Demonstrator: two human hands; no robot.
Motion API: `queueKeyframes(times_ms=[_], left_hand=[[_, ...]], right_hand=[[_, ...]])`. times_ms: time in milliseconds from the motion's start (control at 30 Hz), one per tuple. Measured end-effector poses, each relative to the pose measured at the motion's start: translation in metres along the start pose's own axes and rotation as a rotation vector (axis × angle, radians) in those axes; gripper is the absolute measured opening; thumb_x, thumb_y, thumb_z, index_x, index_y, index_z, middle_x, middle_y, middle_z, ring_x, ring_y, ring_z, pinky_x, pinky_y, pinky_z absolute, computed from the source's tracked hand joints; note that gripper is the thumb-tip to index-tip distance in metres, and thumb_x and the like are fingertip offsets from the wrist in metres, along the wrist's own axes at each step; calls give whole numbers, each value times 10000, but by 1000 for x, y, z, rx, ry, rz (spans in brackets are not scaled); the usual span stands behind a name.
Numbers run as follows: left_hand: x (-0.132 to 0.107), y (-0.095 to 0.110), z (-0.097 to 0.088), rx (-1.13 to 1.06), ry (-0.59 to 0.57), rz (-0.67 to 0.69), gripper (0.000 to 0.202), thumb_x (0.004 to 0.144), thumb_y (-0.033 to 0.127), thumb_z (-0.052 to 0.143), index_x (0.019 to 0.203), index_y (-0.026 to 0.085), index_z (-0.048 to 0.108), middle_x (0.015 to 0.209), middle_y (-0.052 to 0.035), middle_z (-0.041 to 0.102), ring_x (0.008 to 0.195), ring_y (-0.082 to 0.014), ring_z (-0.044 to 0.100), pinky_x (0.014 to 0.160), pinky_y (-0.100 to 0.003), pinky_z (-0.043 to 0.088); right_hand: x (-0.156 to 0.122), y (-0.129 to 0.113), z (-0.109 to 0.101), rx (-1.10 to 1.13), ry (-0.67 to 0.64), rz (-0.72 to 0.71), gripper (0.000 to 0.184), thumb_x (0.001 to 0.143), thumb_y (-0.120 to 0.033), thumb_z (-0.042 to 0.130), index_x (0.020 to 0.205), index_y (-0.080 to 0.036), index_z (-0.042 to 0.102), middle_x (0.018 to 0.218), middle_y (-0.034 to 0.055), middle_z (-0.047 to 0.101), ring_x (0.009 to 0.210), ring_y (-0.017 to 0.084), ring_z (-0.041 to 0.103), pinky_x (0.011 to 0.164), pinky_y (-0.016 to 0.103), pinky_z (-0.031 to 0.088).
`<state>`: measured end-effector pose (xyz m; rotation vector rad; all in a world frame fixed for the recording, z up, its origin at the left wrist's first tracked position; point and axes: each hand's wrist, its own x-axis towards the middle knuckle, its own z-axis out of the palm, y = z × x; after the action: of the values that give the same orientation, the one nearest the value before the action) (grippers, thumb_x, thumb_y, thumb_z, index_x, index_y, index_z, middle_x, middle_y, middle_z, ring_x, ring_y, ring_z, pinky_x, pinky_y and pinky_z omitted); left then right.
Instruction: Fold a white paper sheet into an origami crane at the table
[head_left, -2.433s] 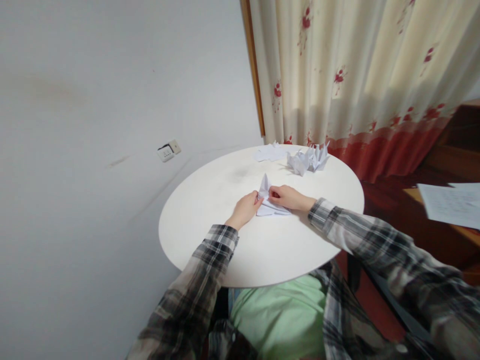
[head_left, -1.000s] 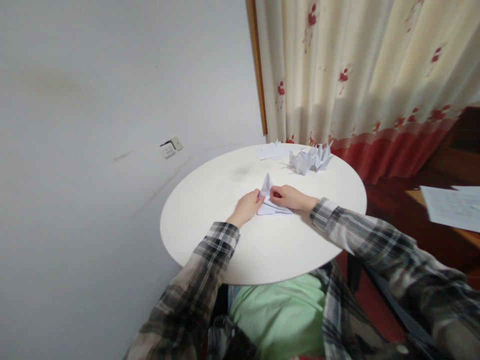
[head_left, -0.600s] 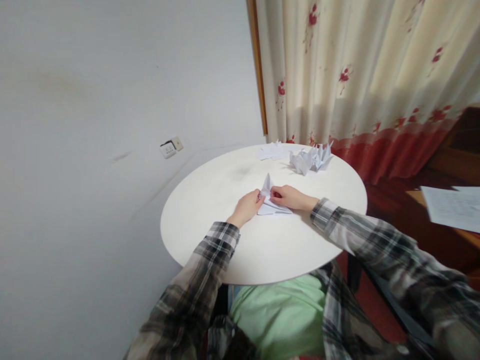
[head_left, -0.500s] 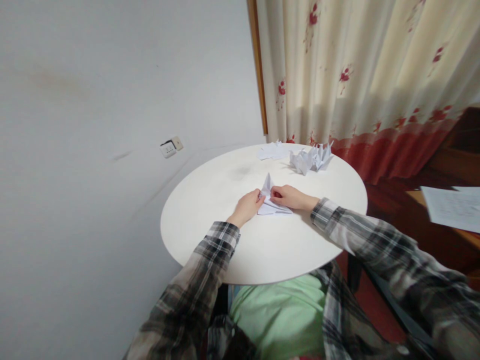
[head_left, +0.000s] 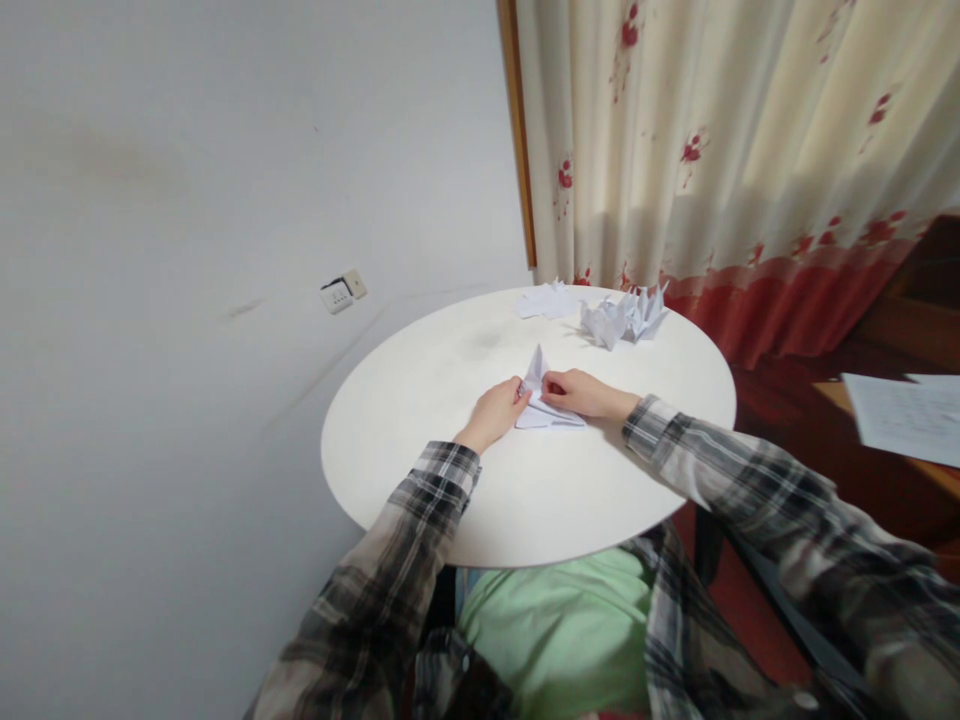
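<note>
A partly folded white paper piece (head_left: 541,400) lies on the round white table (head_left: 420,440), one pointed flap standing up. My left hand (head_left: 496,412) pinches its left edge with closed fingers. My right hand (head_left: 579,392) rests on its right side, fingertips pressed together on the flap. Both arms wear plaid sleeves.
Several finished white folded paper figures (head_left: 622,316) stand at the table's far edge, with flat white paper (head_left: 546,300) beside them. A flowered curtain (head_left: 720,160) hangs behind. Loose printed sheets (head_left: 900,412) lie on a wooden surface at right. A wall socket (head_left: 340,291) is at left.
Both hands stay pinched on the paper piece in the same spot; only the head view has shifted slightly.
</note>
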<state>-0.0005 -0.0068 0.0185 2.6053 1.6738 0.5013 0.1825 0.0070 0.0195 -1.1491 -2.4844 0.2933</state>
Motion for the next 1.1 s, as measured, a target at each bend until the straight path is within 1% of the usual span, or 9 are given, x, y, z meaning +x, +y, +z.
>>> queueKeyframes(times_ms=[167,567,900,1100], left_hand=[[0,-1,1,-17,9,9,274,839,394,319,812,177,484,728,-37,581,642,-148,517,550,-241,316],[1,0,0,12,-12,-18,268,838,388,321,821,176,483,745,-42,587,656,-150,529,557,-241,328],[0,1,0,3,2,-4,254,834,382,329,803,181,482,726,-32,574,657,-149,522,560,-245,327],[0,2,-2,-14,-18,-37,255,831,385,342,808,178,488,735,-36,582,671,-152,535,570,-246,344]], right_hand=[[0,1,1,1,4,-3,231,809,-359,422,828,-157,533,705,30,586,590,92,482,552,186,304],[0,1,2,-1,3,2,243,809,-370,419,829,-157,535,713,34,588,595,96,484,550,187,305],[0,-1,0,-8,-3,13,236,810,-357,425,836,-153,541,718,34,591,597,95,486,553,189,306],[-1,-4,-3,-13,-11,21,243,811,-357,424,852,-153,549,734,39,599,607,99,493,563,192,310]])
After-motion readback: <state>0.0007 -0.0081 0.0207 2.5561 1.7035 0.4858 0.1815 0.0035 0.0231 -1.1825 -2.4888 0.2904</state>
